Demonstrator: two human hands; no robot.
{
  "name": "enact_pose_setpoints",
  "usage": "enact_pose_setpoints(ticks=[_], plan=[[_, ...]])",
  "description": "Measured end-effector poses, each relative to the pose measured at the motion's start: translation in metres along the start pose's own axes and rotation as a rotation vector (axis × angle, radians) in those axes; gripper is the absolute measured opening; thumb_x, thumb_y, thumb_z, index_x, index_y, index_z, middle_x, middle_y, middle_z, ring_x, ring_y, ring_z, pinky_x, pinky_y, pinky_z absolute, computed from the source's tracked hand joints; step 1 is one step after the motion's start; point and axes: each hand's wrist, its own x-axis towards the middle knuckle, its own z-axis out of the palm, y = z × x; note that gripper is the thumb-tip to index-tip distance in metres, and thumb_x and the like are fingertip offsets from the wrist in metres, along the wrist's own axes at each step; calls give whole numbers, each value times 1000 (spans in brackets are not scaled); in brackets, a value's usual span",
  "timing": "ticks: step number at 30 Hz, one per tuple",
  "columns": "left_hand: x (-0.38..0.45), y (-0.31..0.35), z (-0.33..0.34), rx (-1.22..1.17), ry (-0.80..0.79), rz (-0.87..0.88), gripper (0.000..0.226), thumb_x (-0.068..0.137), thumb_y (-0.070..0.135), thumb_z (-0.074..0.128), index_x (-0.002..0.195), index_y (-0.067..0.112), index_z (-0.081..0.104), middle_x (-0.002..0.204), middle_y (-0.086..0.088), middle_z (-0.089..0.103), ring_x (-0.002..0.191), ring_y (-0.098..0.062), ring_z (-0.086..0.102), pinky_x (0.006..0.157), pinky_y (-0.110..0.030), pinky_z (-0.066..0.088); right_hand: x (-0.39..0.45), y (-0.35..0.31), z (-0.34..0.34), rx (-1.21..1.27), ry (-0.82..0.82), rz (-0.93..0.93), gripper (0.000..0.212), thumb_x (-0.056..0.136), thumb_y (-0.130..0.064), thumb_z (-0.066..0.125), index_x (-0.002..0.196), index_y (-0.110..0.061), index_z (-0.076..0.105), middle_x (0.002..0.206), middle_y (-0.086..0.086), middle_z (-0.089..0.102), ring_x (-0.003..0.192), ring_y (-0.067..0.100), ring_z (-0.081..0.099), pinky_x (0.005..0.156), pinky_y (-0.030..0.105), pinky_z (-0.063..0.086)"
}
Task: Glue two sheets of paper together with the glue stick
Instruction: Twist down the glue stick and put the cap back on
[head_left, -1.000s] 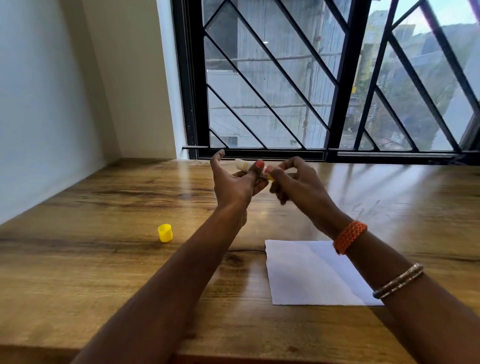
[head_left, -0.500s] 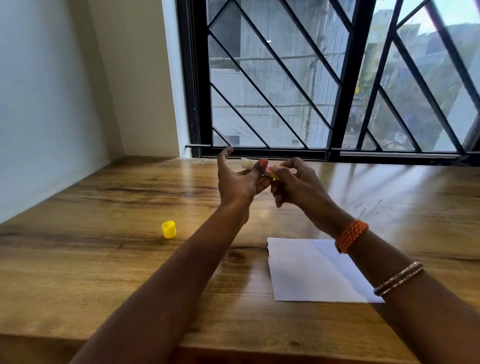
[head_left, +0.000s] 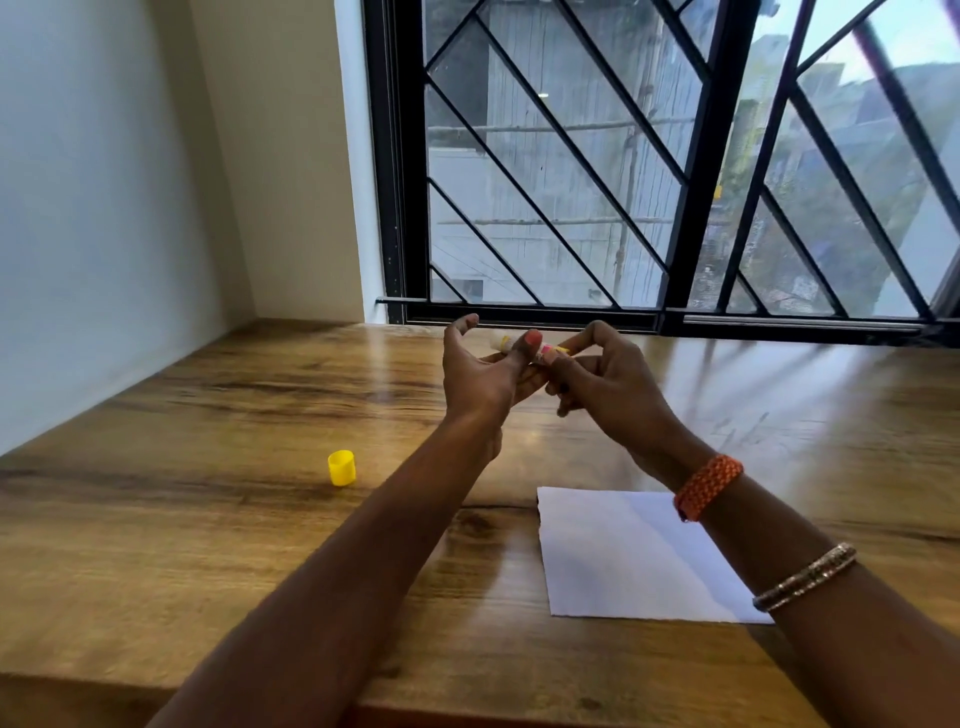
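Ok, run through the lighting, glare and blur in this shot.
Head view: daylight enters through the window, leaving pale glare streaks on the table; the glue stick between the left hand and right hand is small and soft; window bars bow from wide-angle distortion.

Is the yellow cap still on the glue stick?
No, the yellow cap stands alone on the table, apart from the glue stick held in both hands.
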Motion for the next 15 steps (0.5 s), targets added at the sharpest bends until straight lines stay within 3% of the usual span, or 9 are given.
enact_pose_setpoints(ticks=[3, 5, 7, 9, 13, 15], plan=[[1, 0, 1, -45, -12, -22, 66, 79, 8, 68, 132, 21, 30, 103, -18, 64, 62, -11, 69, 57, -24, 59, -3, 1, 2, -427, 101, -387, 13, 88, -16, 64, 88, -14, 51, 67, 4, 62, 54, 7, 52, 49, 17, 44], [1, 1, 1, -59, -13, -18, 66, 80, 7, 67, 131, 21, 28, 103, -19, 64, 60, -11, 70, 57, -25, 59, -4, 2, -1, -705, 95, -591, 10, 88, -12, 62, 93, -12, 54, 77, 2, 61, 66, 9, 52, 55, 26, 48], [1, 2, 2, -69, -17, -19, 67, 80, 7, 67, 132, 21, 27, 94, -14, 64, 59, -12, 70, 56, -25, 59, -4, 2, -4, -799, 98, -642, 12, 87, -9, 62, 97, -10, 56, 82, 5, 63, 73, 16, 52, 58, 33, 49], [0, 2, 3, -49, -3, -20, 69, 79, 7, 68, 133, 20, 28, 87, -9, 62, 61, -13, 69, 54, -24, 58, -4, 3, -1, -688, 117, -573, 16, 85, -10, 66, 96, -7, 55, 76, 7, 64, 62, 14, 52, 53, 25, 46], [2, 4, -2, -7, 14, -38, 71, 78, 6, 69, 134, 23, 28, 95, -11, 63, 73, -17, 67, 60, -26, 60, -3, -3, 4, 47, 10, 46, 17, 90, -23, 60, 97, -10, 50, 69, 6, 66, 56, 10, 60, 53, 23, 54], [3, 4, -3, 15, 7, -50, 72, 79, 7, 69, 135, 24, 27, 103, -14, 63, 77, -19, 68, 65, -27, 60, -2, -1, 5, 189, 0, 131, 14, 92, -21, 58, 95, -10, 50, 68, 4, 67, 56, 9, 60, 53, 23, 54]])
